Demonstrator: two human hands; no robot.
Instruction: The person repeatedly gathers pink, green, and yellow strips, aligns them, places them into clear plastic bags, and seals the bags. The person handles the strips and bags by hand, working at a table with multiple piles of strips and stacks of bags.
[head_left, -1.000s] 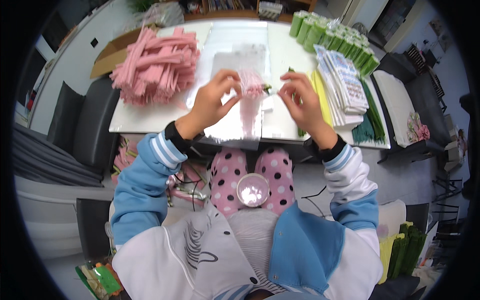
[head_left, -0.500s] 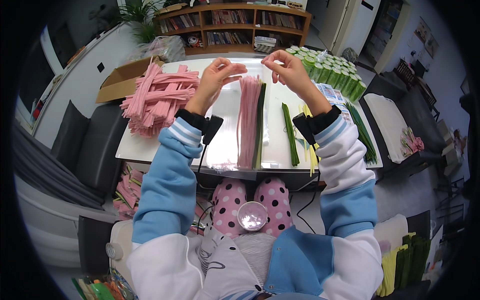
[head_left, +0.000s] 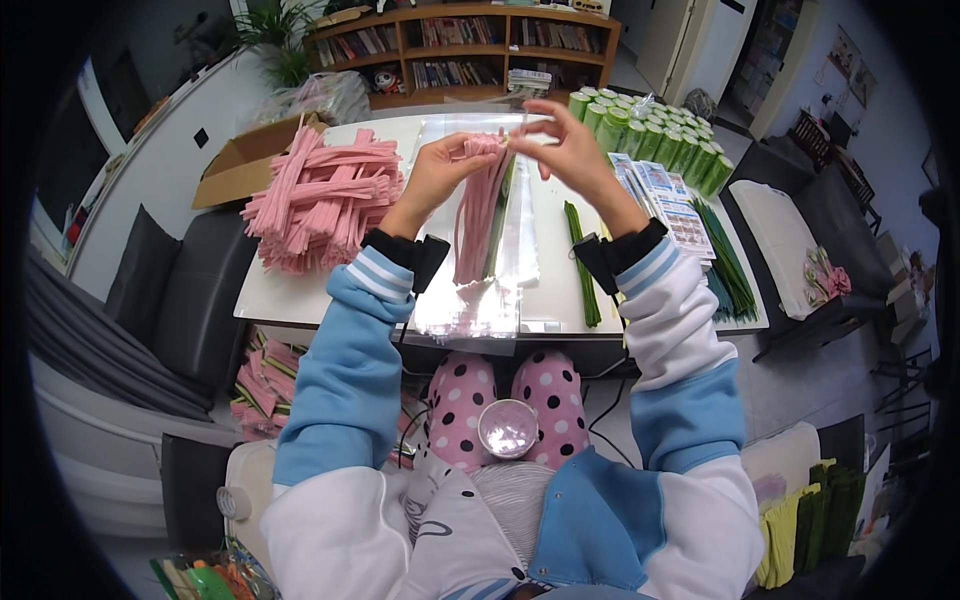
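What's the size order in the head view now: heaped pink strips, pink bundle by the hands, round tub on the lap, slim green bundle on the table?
1. Heaped pink strips
2. Pink bundle
3. Round tub and slim green bundle: too alike in area to rank.

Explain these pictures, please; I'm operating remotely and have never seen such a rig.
There's no machine: a person works bare-handed, so each grip is simply a hand. The view comes from the left of two wide fisheye cameras worn on the head, looking down, so straight edges bend. The left grip holds the top of a long bundle of pink strips; the right grip is beside that end, its exact hold unclear. On the white rectangular table lie clear plastic sheets, a crisscrossed pile of pink strips on the left, a thin dark-green bundle on the right, and upright green cylinders at the far right.
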